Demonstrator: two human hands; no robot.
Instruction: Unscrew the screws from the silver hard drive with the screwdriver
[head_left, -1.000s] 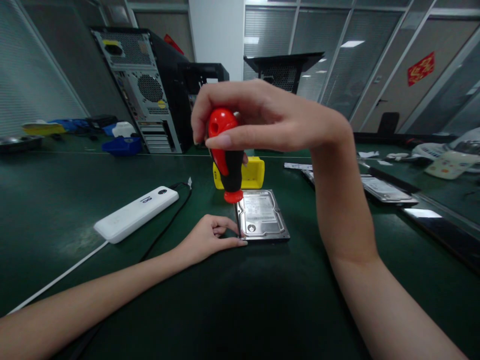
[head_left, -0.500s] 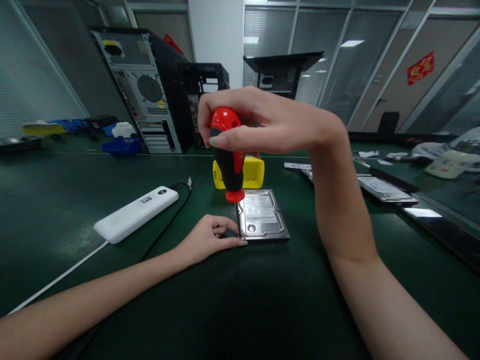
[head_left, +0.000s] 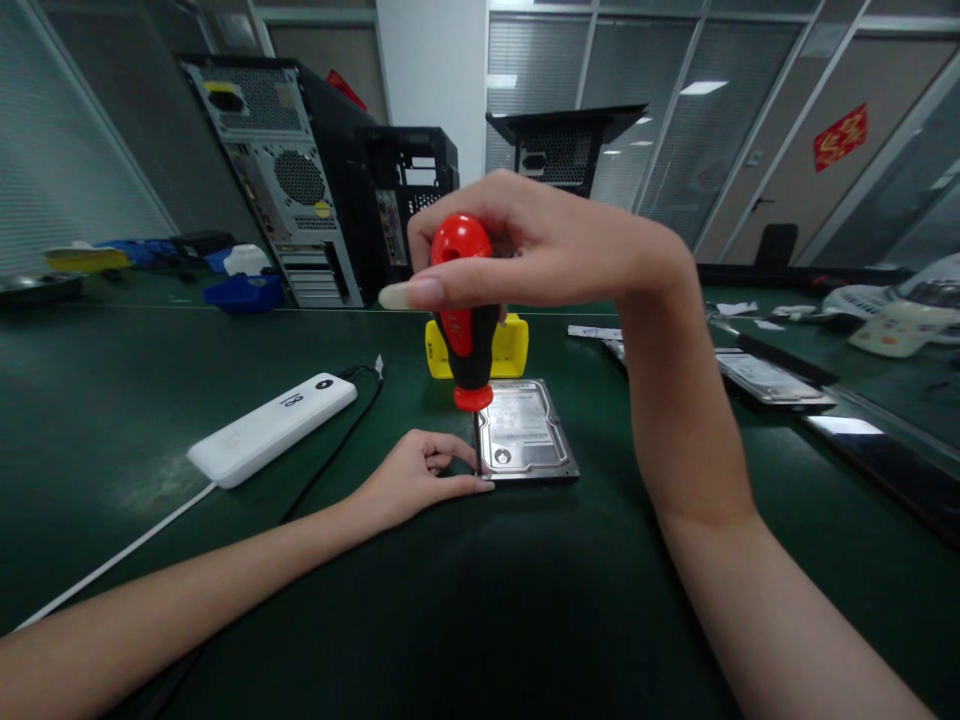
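A silver hard drive [head_left: 525, 430] lies flat on the green table, label side up. My right hand [head_left: 517, 240] is wrapped round the handle of a red and black screwdriver [head_left: 471, 345], which stands nearly upright. Its shaft runs down to the near left corner of the drive, where the tip is hard to make out. At that same corner my left hand [head_left: 427, 475] pinches the drive's edge between thumb and fingers. Directly behind the drive sits a small yellow bin [head_left: 511, 345], partly covered by the screwdriver.
A white power bank-like box [head_left: 274, 425] with cables lies to the left. Computer cases [head_left: 292, 180] stand at the back beside a blue bin [head_left: 244, 292]. On the right are another hard drive [head_left: 772, 378] and a dark flat panel [head_left: 885, 465].
The screwdriver handle has turned in my right hand and shifted slightly right. My right thumb now reaches further left across it. The left hand and the drive have stayed put.
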